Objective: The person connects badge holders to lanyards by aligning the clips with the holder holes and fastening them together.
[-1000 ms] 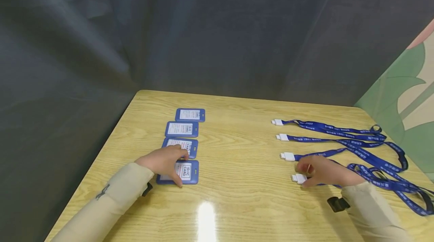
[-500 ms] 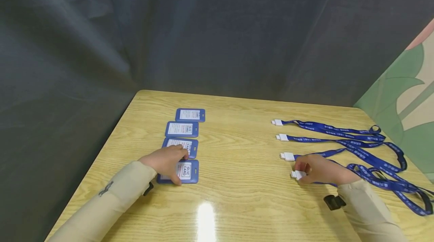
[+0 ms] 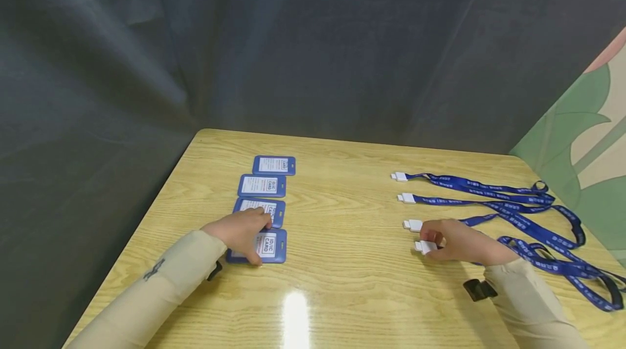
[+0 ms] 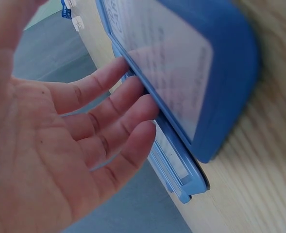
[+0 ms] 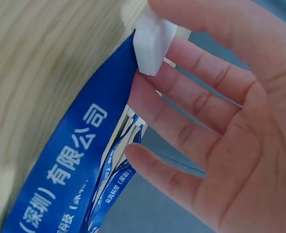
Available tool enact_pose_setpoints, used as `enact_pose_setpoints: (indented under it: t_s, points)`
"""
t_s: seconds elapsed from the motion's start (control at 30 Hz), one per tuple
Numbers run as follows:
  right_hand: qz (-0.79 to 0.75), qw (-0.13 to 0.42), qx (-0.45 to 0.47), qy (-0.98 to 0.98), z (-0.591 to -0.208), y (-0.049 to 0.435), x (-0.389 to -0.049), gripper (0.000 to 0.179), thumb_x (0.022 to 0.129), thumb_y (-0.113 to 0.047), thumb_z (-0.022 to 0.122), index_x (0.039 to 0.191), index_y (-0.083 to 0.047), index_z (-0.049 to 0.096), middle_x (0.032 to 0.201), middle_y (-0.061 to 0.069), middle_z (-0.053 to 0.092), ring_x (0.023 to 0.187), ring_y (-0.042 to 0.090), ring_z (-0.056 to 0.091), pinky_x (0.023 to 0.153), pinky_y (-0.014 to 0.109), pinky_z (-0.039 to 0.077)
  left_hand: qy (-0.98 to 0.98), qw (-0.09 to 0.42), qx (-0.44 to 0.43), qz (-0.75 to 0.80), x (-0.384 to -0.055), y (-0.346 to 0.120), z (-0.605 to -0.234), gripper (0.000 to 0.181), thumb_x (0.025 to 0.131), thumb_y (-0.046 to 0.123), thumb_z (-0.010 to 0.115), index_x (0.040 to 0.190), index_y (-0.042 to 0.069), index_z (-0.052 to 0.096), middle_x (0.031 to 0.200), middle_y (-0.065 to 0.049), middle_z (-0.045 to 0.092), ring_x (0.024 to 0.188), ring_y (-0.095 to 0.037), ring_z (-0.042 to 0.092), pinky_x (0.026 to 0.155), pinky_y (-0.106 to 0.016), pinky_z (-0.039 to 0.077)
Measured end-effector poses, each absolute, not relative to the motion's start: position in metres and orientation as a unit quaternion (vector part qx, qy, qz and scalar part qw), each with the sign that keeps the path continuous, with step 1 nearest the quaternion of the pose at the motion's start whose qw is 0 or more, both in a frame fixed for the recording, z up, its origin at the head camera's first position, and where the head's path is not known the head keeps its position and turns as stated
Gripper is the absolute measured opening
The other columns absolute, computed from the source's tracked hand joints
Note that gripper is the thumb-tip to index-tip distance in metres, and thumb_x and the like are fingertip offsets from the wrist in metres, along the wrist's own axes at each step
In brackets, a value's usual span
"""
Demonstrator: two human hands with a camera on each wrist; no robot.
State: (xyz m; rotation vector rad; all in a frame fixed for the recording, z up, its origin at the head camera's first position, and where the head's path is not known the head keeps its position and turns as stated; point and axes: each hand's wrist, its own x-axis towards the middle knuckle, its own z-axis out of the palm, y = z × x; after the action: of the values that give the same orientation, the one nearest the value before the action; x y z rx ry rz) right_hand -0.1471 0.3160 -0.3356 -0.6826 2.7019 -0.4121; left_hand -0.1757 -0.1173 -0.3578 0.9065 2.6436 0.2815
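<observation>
In the head view, my left hand (image 3: pixel 238 234) lies over the nearest blue ID card holder (image 3: pixel 270 245), fingertips along its far edge and thumb at its near edge. The left wrist view shows those fingertips right against the holder's rim (image 4: pixel 215 126). My right hand (image 3: pixel 457 241) pinches the white plastic clip (image 3: pixel 427 247) of the nearest blue lanyard between thumb and fingers. From this clip (image 5: pixel 152 46) a printed blue strap (image 5: pixel 79 145) hangs down in the right wrist view. The little finger there stands apart from the strap.
Further card holders (image 3: pixel 262 186) lie in a column on the wooden table (image 3: pixel 337 284). More lanyards (image 3: pixel 484 188) stretch to the right, white clips (image 3: pixel 407 198) facing left and straps tangled (image 3: pixel 552 262). A dark curtain (image 3: pixel 313 55) hangs behind the table.
My right hand has closed its fingertips on the lanyard clip and shifted it slightly left and away from me. The left hand has barely moved on the card holder.
</observation>
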Motion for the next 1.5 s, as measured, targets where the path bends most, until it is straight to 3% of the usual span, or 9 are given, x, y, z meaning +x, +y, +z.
enact_pose_setpoints:
  t_s: [0.67,1.5]
  points:
    - [-0.147,0.138,-0.263,0.944,-0.328,0.302,-0.154,0.021,0.077,-0.015,0.073,0.094,-0.013,0.062,0.086,-0.006,0.063,0.075,0.003,0.051,0.064,0.022,0.048,0.925,0.153,0.337,0.087,-0.181,-0.117,-0.352,0.064,0.057,0.027,0.082,0.110,0.000,0.057,0.096,-0.003,0.055,0.085,-0.015,0.049,0.087,-0.035,0.047]
    - [-0.152,0.125,-0.285,0.938,-0.323,0.284,-0.159,0.017,0.079,-0.016,0.072,0.093,-0.011,0.063,0.085,-0.006,0.061,0.075,0.005,0.051,0.063,0.022,0.047,0.922,0.150,0.350,0.063,-0.179,-0.114,-0.353,0.062,0.058,0.031,0.083,0.107,0.002,0.058,0.096,-0.004,0.056,0.084,-0.016,0.051,0.085,-0.035,0.048]
